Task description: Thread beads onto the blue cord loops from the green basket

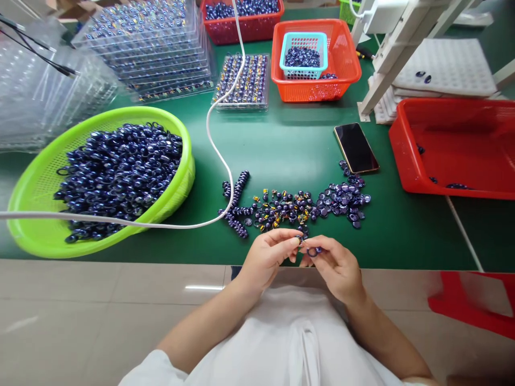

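Observation:
Both hands meet at the table's front edge, fingertips nearly touching. My left hand pinches a small dark piece between thumb and forefinger. In the fingers of my right hand is a dark blue ring, its loop showing. Just beyond the fingertips lie loose dark pieces with gold-coloured parts. To their right spreads a heap of flat dark blue pieces. Rows of stacked dark pieces lie to their left.
A green basket of dark rings stands left, crossed by a white cable. A phone lies right of centre, near a red bin. Behind are an orange basket, clear stacked trays and a metal post.

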